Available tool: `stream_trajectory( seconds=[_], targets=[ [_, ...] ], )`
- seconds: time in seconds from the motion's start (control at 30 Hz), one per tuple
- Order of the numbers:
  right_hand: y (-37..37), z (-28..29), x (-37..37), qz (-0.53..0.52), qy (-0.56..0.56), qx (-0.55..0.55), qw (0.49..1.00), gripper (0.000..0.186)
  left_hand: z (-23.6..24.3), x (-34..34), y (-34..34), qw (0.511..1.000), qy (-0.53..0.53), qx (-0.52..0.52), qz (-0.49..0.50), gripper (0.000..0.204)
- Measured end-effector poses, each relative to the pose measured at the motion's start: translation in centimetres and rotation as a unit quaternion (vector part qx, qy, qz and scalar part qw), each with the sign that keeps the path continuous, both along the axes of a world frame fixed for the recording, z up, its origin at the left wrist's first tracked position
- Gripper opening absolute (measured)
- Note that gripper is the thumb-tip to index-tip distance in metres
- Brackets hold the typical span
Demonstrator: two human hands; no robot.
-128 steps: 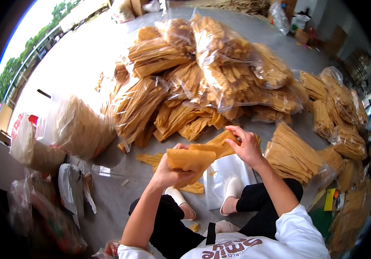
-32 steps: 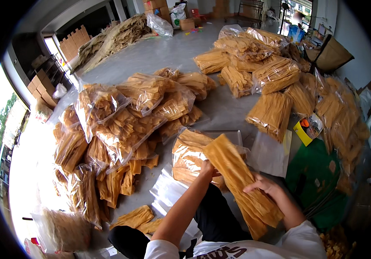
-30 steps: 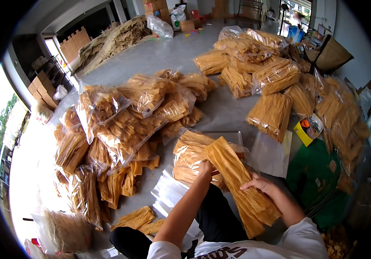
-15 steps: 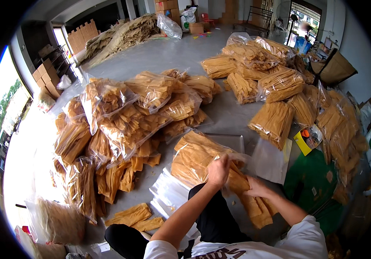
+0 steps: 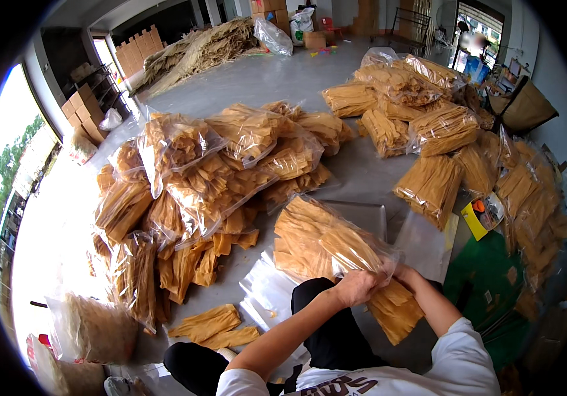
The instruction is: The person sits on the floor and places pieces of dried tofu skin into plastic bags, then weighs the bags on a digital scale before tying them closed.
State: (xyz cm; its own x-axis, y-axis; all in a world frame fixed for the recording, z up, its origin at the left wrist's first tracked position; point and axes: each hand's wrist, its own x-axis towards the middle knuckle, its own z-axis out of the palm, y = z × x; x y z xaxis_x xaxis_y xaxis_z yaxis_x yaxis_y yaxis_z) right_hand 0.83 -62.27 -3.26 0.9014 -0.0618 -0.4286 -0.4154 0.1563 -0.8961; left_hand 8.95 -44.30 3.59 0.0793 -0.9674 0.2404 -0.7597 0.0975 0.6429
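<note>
The bunch of tan sheets lies partly within the mouth of a clear bag, its near end sticking out below the hands, above the floor. The sheets look thin, dry and wrinkled: probably light, bendy lengthwise, and apt to tear or crack at the edges. A broad, gentle hold around the middle of the bunch should suit it better than a pinch at one corner. The bag's plastic looks soft and slippery, so its rim seems the place to grip.

The left hand has its fingers curled together, apparently clamped on the bag's rim. The right hand is at the far side of the bunch; its fingers are hidden, so I cannot tell how they close.

Flat plastic bags lie just beside the clear bag, and loose sheets lie nearer the person's knee. Beyond are a left heap of filled bags and a right heap, with a yellow box near a green mat.
</note>
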Motion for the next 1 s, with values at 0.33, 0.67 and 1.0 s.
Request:
stream_trajectory(
  seconds=[0.33,0.67,1.0],
  targets=[
    [1.0,-0.6,6.9,0.114,0.047,-0.362,0.924,0.047,0.7,0.4,0.4,0.997,0.055,-0.013,0.048,0.021],
    [-0.3,4.6,-6.5,-0.023,0.001,0.215,0.976,0.063,2.2,1.3,0.1,0.949,0.229,-0.102,0.193,0.034],
    [4.7,1.4,-1.9,-0.342,-0.12,-0.03,0.931,0.057,0.9,0.4,-1.1,0.98,0.118,-0.115,0.108,0.027]
  ],
)
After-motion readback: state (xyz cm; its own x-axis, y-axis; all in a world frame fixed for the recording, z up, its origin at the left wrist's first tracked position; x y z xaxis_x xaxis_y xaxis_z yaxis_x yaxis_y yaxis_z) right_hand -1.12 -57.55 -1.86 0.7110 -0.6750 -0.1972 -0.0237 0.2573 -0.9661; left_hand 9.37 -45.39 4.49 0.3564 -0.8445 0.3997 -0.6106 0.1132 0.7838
